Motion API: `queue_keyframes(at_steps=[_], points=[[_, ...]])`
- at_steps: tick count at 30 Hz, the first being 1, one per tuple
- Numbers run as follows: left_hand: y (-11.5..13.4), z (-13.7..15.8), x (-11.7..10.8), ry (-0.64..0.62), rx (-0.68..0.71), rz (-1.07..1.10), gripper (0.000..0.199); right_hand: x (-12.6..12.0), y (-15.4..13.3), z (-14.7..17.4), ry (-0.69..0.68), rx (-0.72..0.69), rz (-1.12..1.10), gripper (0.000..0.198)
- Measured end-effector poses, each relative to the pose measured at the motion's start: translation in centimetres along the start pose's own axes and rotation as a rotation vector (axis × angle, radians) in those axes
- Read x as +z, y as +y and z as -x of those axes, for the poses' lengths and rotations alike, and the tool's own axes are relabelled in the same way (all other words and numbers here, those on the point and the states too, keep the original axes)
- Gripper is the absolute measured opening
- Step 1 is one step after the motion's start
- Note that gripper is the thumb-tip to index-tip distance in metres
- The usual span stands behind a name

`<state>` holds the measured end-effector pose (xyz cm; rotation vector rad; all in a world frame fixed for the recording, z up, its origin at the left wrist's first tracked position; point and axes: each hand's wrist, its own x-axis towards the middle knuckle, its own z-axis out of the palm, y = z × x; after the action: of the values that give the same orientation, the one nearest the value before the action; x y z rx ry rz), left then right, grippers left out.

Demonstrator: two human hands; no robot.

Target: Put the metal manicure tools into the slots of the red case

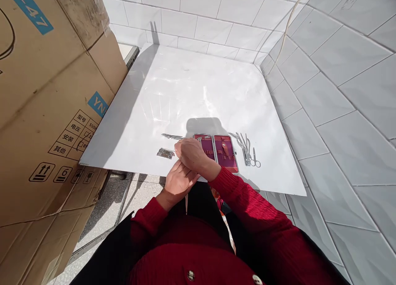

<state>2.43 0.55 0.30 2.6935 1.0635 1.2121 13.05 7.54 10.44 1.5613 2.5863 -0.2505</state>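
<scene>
My right hand [190, 154] lies across the fingers of my left hand [180, 181] at the near edge of the white board. The right fingers are curled down, their tips out of sight. My left hand's fingers are pressed together and partly covered by the right hand; anything held between the hands is hidden. Beside the right hand lies an open manicure case [225, 152] with a dark red and purple lining, its left half partly covered by that hand. Left of the hands are a small flat metal piece [166, 153] and several slim metal tools [172, 136].
Right of the case lie several metal grooming tools [243, 147] in a bunch and small scissors [255, 163]. A large cardboard box [62, 91] stands along the board's left side. Tiled walls [340, 111] border the board [185, 87] at the back and right.
</scene>
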Motion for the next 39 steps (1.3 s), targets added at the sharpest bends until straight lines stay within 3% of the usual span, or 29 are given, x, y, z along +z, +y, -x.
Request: queue_keyframes(at_steps=[6,15,22,27,39], points=[[0.1,-0.3,-0.4,0.029,0.019,0.029,0.022,-0.5,-0.4,-0.4,-0.051,0.048,0.036,0.023],[-0.1,-0.2,0.0,-0.021,0.006,-0.010,0.019,0.3,0.5,0.0,-0.001,0.048,0.029,0.027],[0.1,-0.4,-0.5,-0.093,-0.026,0.024,0.018,-1.4,0.9,0.5,-0.033,0.132,0.050,0.031],[0.4,-0.7,-0.8,-0.071,-0.020,0.034,0.016,-2.3,1.2,0.2,0.009,0.105,0.029,0.028],[0.4,-0.4,-0.6,-0.013,-0.005,0.039,0.018,-1.6,1.0,-1.3,0.049,0.075,0.079,0.027]])
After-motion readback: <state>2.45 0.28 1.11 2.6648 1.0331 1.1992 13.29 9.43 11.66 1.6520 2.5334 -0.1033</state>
